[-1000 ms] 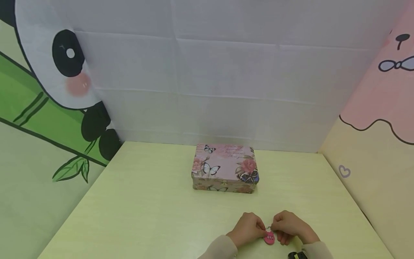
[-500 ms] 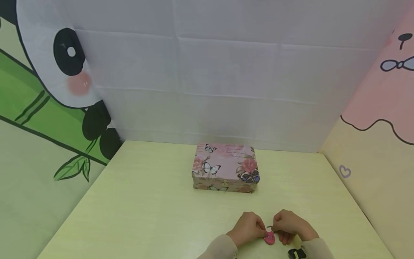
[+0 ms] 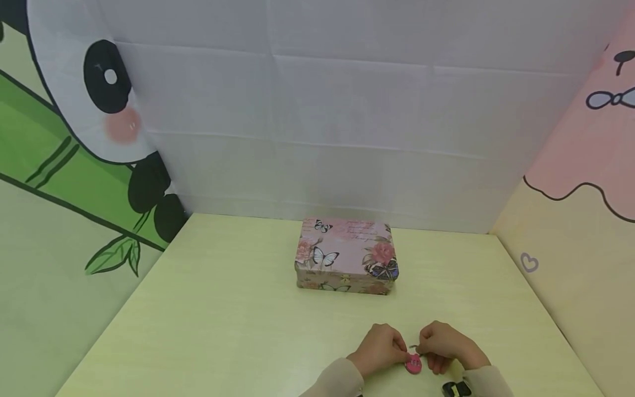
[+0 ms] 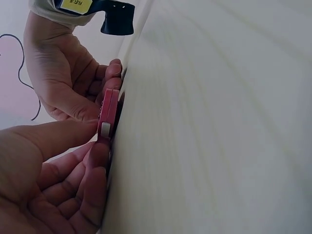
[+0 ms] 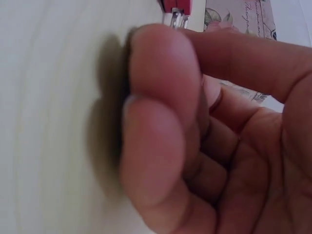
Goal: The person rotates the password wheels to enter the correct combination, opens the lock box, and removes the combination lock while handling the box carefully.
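Observation:
A small pink combination padlock (image 3: pixel 413 364) with number dials lies low over the table near its front edge. My left hand (image 3: pixel 379 350) pinches its body between thumb and fingers. In the left wrist view the padlock (image 4: pixel 107 109) stands edge-on, a pale button on its side beside my left thumb. My right hand (image 3: pixel 444 344) comes from the other side, thumb and forefinger pinching at the padlock's shackle end, the remaining fingers curled. The right wrist view catches the metal shackle (image 5: pixel 176 20) just beyond the right fingertips, which hide the exact contact.
A box (image 3: pixel 344 256) with butterflies and roses stands beyond the hands, its lid on. The pale yellow table (image 3: pixel 223 309) meets a white cloth wall (image 3: pixel 322 110) at the back and printed walls on both sides. A black strap device (image 3: pixel 456 389) sits at the right wrist.
Both hands keep nearly the same grip and place. The pink padlock's face has tilted slightly, and the head view has shifted a little.

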Demonstrator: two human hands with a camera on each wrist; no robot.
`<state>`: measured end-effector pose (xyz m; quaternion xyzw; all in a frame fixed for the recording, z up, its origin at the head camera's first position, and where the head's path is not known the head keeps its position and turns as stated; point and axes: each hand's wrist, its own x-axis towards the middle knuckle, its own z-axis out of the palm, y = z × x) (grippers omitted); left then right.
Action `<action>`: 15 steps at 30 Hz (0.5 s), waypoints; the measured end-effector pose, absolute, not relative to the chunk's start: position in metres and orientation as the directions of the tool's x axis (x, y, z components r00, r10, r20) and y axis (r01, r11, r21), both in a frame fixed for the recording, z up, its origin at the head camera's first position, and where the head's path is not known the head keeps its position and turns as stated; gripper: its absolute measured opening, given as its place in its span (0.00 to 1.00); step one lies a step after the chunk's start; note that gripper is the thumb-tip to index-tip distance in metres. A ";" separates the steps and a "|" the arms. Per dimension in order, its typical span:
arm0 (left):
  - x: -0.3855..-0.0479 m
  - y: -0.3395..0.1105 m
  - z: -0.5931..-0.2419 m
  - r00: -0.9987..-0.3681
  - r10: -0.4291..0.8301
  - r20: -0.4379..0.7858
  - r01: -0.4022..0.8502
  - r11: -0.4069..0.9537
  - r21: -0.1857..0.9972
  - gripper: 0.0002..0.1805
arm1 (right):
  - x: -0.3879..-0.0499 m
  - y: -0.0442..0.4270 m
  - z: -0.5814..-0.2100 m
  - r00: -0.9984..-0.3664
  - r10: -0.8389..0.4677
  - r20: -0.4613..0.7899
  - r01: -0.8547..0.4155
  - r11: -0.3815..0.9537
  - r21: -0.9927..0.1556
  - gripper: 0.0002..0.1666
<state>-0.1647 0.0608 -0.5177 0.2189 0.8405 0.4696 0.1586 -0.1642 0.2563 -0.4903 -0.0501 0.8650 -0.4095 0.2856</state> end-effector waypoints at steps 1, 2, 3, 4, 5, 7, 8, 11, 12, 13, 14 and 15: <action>-0.165 0.060 -0.518 -0.852 0.520 -0.062 0.217 0.459 0.862 0.08 | -0.164 0.257 -0.491 -0.829 -0.332 -0.449 0.142 0.653 -0.744 0.15; -0.164 0.060 -0.518 -0.849 0.524 -0.064 0.216 0.456 0.863 0.08 | -0.164 0.258 -0.491 -0.826 -0.344 -0.446 0.138 0.644 -0.752 0.15; -0.164 0.059 -0.518 -0.846 0.530 -0.065 0.215 0.450 0.867 0.07 | -0.164 0.259 -0.491 -0.822 -0.356 -0.444 0.134 0.637 -0.759 0.15; -0.164 0.059 -0.517 -0.842 0.536 -0.065 0.215 0.444 0.870 0.07 | -0.164 0.260 -0.491 -0.818 -0.368 -0.442 0.130 0.631 -0.765 0.15; -0.164 0.058 -0.517 -0.837 0.543 -0.065 0.218 0.441 0.871 0.07 | -0.164 0.261 -0.491 -0.814 -0.380 -0.440 0.125 0.625 -0.771 0.15; -0.164 0.057 -0.516 -0.829 0.556 -0.064 0.228 0.440 0.869 0.06 | -0.165 0.262 -0.490 -0.807 -0.398 -0.437 0.116 0.617 -0.778 0.16; -0.165 0.056 -0.515 -0.826 0.561 -0.062 0.237 0.443 0.865 0.06 | -0.165 0.263 -0.489 -0.805 -0.404 -0.435 0.112 0.617 -0.779 0.16; -0.166 0.050 -0.513 -0.817 0.573 -0.055 0.287 0.488 0.824 0.06 | -0.166 0.263 -0.487 -0.807 -0.411 -0.425 0.084 0.631 -0.771 0.17; -0.167 0.048 -0.512 -0.817 0.574 -0.056 0.305 0.513 0.802 0.06 | -0.167 0.263 -0.486 -0.811 -0.407 -0.420 0.071 0.644 -0.762 0.17; -0.168 0.045 -0.510 -0.817 0.574 -0.053 0.327 0.538 0.777 0.06 | -0.167 0.262 -0.485 -0.819 -0.399 -0.413 0.060 0.656 -0.752 0.16; -0.169 0.042 -0.509 -0.817 0.574 -0.050 0.351 0.565 0.747 0.06 | -0.167 0.262 -0.484 -0.828 -0.388 -0.404 0.048 0.670 -0.741 0.16; -0.169 0.039 -0.508 -0.818 0.573 -0.039 0.382 0.594 0.708 0.07 | -0.168 0.261 -0.484 -0.842 -0.369 -0.393 0.036 0.689 -0.724 0.15</action>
